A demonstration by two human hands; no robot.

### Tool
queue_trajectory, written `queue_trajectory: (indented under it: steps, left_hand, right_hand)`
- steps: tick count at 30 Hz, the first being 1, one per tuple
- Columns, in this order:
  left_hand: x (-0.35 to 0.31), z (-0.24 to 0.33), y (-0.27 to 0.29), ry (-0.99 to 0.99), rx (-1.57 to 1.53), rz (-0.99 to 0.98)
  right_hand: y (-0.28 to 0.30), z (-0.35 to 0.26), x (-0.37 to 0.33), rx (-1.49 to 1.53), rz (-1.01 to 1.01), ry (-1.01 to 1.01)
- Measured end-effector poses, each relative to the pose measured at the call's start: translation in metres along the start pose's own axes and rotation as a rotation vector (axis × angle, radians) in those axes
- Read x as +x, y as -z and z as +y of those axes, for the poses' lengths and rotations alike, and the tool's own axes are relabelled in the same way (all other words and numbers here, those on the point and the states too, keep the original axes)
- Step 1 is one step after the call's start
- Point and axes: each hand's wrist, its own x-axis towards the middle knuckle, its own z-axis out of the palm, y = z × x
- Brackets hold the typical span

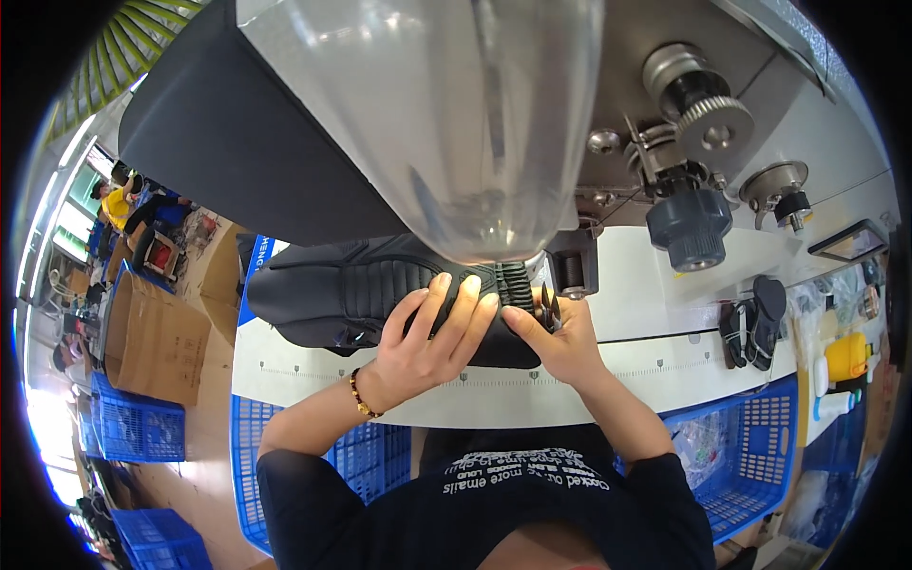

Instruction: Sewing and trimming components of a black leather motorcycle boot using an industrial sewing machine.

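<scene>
A black padded piece [389, 275] with ribbed, stitched panels lies on the white machine table, its right end under a sewing machine's head. My left hand [432, 332] rests on top of it, fingers stretched out and pressing it down. Close by on the right, my right hand [560, 337] is closed, with small dark metal thread snips [549, 309] sticking up between thumb and fingers. Its thumb touches the ribbed right end of the piece. A clear plastic guard [427, 114] hides the needle area.
The white table [627, 380] carries a ruler scale along its curved front. Dark clip-like items [755, 323] lie at its right. Blue crates stand below at left [249, 475] and right [760, 465]. Cardboard boxes [157, 332] and a person in yellow [116, 209] are farther left.
</scene>
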Motion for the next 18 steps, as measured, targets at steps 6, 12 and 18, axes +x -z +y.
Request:
queue_trajectory:
  steps: [6, 12, 18]
  left_hand:
    - [-0.004, 0.001, -0.004, 0.02, 0.006, 0.011]
    - [0.001, -0.003, -0.004, 0.021, -0.018, 0.005]
    - [0.004, -0.006, -0.006, 0.032, -0.057, 0.002]
  right_hand:
    - [-0.005, 0.003, 0.0, 0.057, 0.075, -0.029]
    - [-0.007, -0.012, 0.002, 0.1, 0.098, -0.026]
    - [-0.007, -0.013, 0.006, 0.045, 0.092, -0.037]
